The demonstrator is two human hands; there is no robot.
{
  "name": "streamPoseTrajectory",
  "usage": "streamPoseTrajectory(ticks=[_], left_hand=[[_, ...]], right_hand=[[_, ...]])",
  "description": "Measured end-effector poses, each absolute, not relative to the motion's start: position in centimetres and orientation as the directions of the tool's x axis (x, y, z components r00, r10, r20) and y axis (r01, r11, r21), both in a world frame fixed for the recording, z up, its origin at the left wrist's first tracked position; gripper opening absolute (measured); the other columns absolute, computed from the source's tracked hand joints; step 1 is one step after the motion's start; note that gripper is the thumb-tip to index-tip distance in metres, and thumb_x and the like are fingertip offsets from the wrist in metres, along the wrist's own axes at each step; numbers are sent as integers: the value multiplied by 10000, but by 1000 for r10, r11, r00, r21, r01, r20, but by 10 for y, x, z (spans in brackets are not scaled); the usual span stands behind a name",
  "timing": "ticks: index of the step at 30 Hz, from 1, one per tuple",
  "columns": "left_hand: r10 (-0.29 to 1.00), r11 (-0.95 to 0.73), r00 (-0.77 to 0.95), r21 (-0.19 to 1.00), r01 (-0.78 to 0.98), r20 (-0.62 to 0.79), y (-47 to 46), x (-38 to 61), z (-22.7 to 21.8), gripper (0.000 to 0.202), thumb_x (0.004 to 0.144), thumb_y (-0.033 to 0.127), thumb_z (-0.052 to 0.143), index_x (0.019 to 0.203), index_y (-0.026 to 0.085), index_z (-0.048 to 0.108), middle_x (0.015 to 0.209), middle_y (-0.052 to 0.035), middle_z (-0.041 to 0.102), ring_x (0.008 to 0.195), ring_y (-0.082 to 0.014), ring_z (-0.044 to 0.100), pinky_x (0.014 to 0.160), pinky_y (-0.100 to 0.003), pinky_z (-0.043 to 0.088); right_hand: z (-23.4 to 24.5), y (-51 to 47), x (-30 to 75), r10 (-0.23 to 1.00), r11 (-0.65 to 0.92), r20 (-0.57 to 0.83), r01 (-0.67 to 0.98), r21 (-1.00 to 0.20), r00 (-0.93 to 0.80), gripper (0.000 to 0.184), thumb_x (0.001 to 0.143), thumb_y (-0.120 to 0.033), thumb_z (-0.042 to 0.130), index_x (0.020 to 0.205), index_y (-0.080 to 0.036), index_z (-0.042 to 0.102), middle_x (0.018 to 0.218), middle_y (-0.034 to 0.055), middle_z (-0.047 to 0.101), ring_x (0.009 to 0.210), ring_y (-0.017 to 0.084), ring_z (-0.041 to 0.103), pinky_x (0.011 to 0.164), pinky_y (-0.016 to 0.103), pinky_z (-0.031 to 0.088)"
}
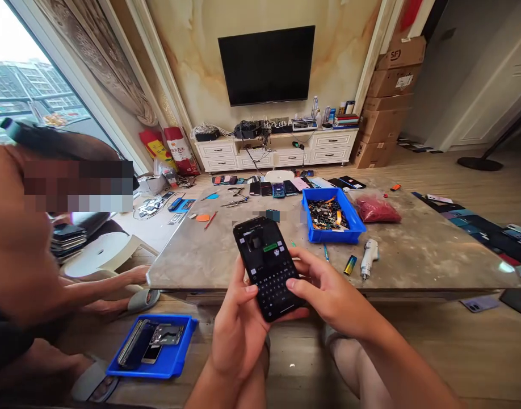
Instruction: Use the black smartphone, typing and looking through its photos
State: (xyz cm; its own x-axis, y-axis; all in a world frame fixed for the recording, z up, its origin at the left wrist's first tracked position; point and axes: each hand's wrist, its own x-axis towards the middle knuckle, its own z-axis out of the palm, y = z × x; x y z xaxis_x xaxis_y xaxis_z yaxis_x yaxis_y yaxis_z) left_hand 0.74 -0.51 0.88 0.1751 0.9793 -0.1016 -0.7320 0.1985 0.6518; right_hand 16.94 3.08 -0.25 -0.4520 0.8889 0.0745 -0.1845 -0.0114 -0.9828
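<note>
Between my two hands is a black smartphone (271, 270), tilted toward me above the near edge of the table. Its screen shows a dark chat page with a green bubble and a keyboard. My left hand (239, 321) wraps round the phone's left side, thumb at the lower left edge. From the right, my right hand (324, 284) supports the phone, its thumb over the keyboard. Beyond it on the table (188, 267) lie a white electric screwdriver (370, 258), a yellow-blue battery (350, 265) and a blue bin (335, 234) full of small parts.
Another person (26, 238) leans in at the left, a hand at the table corner. A blue tray (171, 368) with phone parts sits on the floor. A bag of red material (377, 209) lies right of the bin; phones line the table's far edge. Cardboard boxes (386, 119) stand stacked behind.
</note>
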Motion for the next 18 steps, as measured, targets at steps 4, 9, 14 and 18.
streamPoseTrajectory(ticks=[4,9,14,18], left_hand=[[969,238,205,725,-646,-135,-1,13,5,509,924,227,519,1429,271,473,1324,-137,642,1124,-376,648,751,-549,631],[966,246,225,734,-633,-129,1,17,5,453,965,287,477,1415,236,483,1348,-159,628,1135,-394,639,679,-550,641],[968,239,214,736,-634,-130,0,16,7,432,970,286,473,1397,223,501,1343,-162,629,1113,-384,647,662,-541,645],[975,214,178,757,-618,-131,-1,18,7,441,968,297,482,1399,208,504,1345,-165,619,1138,-394,622,652,-546,649]], right_hand=[[-10,32,175,919,66,106,-116,-991,-380,292,985,-257,594,1274,-215,580,1089,4,709,980,129,670,803,188,553],[-10,32,176,921,103,149,-145,-984,-359,248,1002,-266,592,1242,-208,608,1077,-13,710,955,98,667,792,141,536],[-7,30,175,923,90,138,-146,-985,-360,226,1008,-306,593,1194,-179,606,1070,12,711,950,118,670,763,152,539],[-7,30,173,932,93,132,-130,-987,-339,208,1008,-321,592,1156,-177,615,1003,2,706,898,111,661,716,144,520]])
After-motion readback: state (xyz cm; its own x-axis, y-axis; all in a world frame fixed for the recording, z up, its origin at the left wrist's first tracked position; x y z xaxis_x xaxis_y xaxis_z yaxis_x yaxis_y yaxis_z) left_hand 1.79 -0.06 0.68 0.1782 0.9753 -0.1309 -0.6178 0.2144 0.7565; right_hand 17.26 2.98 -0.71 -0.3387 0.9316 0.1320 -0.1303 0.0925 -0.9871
